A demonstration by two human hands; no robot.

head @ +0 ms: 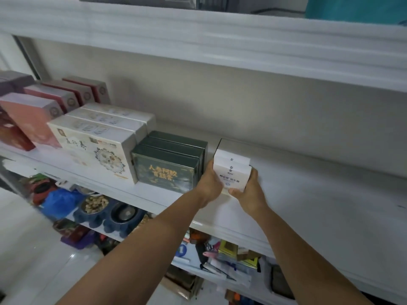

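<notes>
Person's left hand (211, 182) and right hand (249, 191) grip pair of small white boxes (234, 173) from either side, fingers curled round edges, on shelf (312, 194) just right of green boxes (167, 165). Likely best handling: even squeeze, straight push back toward pale box (235, 145) right of green boxes' rear, fronts level with green boxes' face, slim gap left, then release.

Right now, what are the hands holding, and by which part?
A short row of small white boxes on the shelf. The left hand grips its left side, the right hand its right side.
</notes>
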